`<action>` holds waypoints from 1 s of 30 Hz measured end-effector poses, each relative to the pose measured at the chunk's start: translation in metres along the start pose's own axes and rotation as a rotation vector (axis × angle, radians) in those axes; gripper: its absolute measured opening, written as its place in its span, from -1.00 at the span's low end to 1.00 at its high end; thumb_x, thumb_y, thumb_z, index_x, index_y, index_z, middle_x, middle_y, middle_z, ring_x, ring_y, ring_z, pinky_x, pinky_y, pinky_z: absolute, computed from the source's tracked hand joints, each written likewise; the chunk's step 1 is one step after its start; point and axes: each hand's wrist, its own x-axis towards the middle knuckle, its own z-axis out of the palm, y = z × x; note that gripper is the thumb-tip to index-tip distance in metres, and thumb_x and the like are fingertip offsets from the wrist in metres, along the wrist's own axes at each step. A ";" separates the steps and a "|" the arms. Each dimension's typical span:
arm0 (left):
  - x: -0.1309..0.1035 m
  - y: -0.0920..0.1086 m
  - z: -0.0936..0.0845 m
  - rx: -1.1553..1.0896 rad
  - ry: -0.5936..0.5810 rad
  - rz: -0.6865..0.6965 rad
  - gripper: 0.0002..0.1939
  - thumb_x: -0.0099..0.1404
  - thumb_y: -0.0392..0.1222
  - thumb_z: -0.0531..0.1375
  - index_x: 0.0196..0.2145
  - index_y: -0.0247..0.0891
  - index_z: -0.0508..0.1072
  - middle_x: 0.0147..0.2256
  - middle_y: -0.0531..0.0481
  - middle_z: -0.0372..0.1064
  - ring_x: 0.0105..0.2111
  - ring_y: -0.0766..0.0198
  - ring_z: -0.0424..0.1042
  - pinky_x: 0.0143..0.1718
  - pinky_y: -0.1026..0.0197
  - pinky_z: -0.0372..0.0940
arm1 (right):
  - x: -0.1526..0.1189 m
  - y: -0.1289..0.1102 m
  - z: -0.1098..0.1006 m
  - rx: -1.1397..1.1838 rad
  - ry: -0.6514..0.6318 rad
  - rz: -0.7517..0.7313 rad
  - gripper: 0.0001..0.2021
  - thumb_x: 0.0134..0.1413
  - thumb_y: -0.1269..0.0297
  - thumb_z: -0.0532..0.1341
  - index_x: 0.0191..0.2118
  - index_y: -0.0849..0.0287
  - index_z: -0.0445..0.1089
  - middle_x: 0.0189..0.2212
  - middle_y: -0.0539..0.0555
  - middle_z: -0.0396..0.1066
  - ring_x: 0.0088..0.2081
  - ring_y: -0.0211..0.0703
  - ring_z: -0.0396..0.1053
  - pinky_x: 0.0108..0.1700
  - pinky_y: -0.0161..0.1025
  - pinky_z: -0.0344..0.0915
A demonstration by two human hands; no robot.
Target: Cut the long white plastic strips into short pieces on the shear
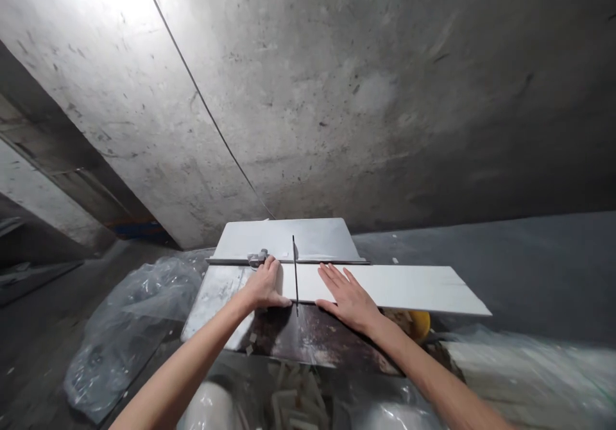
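Note:
A long white board [414, 285] lies across a table saw, its right end sticking out past the saw table [216, 295]. The thin upright blade [295, 276] stands between my two hands, at the board's left part. Just left of the blade, my left hand [265, 284] grips the short end of the board, thumb at the near edge and fingers at the far side. My right hand [347, 294] lies spread on the board, right of the blade. Along the board's far edge runs a metal fence [332, 262], with a small clamp [262, 257] beside my left fingertips.
Clear plastic sheeting [139, 314] lies on the floor at the left. Below the saw are white offcuts [298, 398]. A yellow bucket [420, 325] stands under the board at the right, near wrapped white boards [524, 372]. A concrete wall [337, 96] rises behind.

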 end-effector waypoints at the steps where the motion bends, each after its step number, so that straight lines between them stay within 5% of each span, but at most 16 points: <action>1: -0.012 0.004 0.000 0.022 -0.018 -0.007 0.00 -0.18 0.18 0.40 0.13 -0.23 0.11 0.26 -0.30 -0.09 0.17 -0.25 0.13 0.13 -0.18 0.14 | -0.009 -0.001 -0.001 0.006 0.004 -0.003 -0.24 0.23 -0.22 -0.06 0.36 0.18 -0.11 0.31 0.20 -0.01 0.32 0.06 -0.07 0.28 0.16 -0.04; 6: -0.092 0.023 0.030 0.127 -0.134 0.225 -0.01 -0.12 0.22 0.37 0.17 -0.23 0.10 0.12 -0.28 0.20 0.28 -0.27 -0.11 0.23 -0.43 -0.43 | -0.027 -0.008 -0.007 0.020 -0.021 0.019 -0.26 0.24 -0.20 -0.05 0.35 0.20 -0.04 0.30 0.21 0.01 0.31 0.06 -0.04 0.28 0.17 -0.04; 10: -0.156 0.019 0.080 0.097 -0.204 0.410 -0.33 0.35 -0.01 0.08 0.31 -0.07 -0.11 0.20 -0.18 0.14 0.24 -0.05 0.07 0.28 -0.33 -0.28 | 0.004 -0.043 -0.003 0.046 -0.048 -0.005 -0.26 0.24 -0.19 -0.04 0.31 0.32 0.04 0.29 0.25 0.01 0.32 0.07 -0.06 0.29 0.16 -0.07; 14: -0.185 -0.012 0.080 -0.002 -0.074 0.299 -0.10 0.23 0.23 0.19 0.33 -0.08 -0.17 0.22 -0.21 0.11 0.21 -0.13 0.12 0.25 -0.25 -0.03 | 0.037 -0.083 0.002 0.102 -0.073 -0.027 -0.27 0.27 -0.14 -0.05 0.31 0.39 0.01 0.31 0.27 -0.05 0.34 0.05 -0.12 0.32 0.12 -0.11; 17: -0.173 -0.032 0.048 -0.079 0.162 0.121 0.00 0.17 0.32 0.20 0.33 -0.14 -0.20 0.26 -0.32 0.00 0.24 -0.15 0.07 0.21 -0.15 0.10 | 0.043 -0.093 0.003 0.175 -0.009 0.012 -0.27 0.29 -0.14 -0.09 0.38 0.26 -0.20 0.35 0.18 -0.14 0.36 0.00 -0.26 0.34 0.13 -0.16; 20: -0.129 -0.029 0.020 -0.139 0.282 0.076 0.02 0.18 0.29 0.22 0.34 -0.16 -0.25 0.32 -0.34 -0.21 0.29 -0.12 -0.05 0.23 -0.12 0.07 | 0.042 -0.093 0.003 0.221 0.079 0.120 -0.23 0.30 -0.14 -0.13 0.38 0.17 -0.52 0.38 0.16 -0.28 0.37 0.00 -0.36 0.33 0.18 -0.18; 23: -0.071 -0.009 0.008 -0.138 0.209 0.059 0.21 -0.02 0.26 0.37 0.34 -0.19 -0.23 0.35 -0.34 -0.39 0.28 -0.16 -0.03 0.19 -0.08 0.14 | 0.040 -0.092 0.003 0.234 0.125 0.160 -0.21 0.30 -0.13 -0.13 0.36 0.15 -0.63 0.38 0.18 -0.29 0.37 0.01 -0.37 0.32 0.20 -0.17; 25: -0.041 0.004 0.005 -0.100 0.094 -0.003 0.25 -0.08 0.18 0.43 0.35 -0.17 -0.21 0.35 -0.32 -0.32 0.24 -0.19 0.06 0.12 -0.09 0.21 | 0.036 -0.087 0.001 0.241 0.125 0.117 -0.21 0.30 -0.12 -0.11 0.37 0.17 -0.61 0.38 0.18 -0.29 0.37 -0.02 -0.36 0.33 0.13 -0.15; 30: -0.010 0.001 0.005 -0.112 0.006 -0.015 0.28 -0.08 0.20 0.41 0.36 -0.15 -0.26 0.32 -0.21 -0.13 0.24 -0.10 0.08 0.13 -0.02 0.20 | 0.017 -0.044 0.000 0.138 -0.018 0.020 -0.22 0.26 -0.16 -0.06 0.39 0.14 -0.37 0.34 0.19 -0.10 0.35 0.04 -0.17 0.32 0.20 -0.19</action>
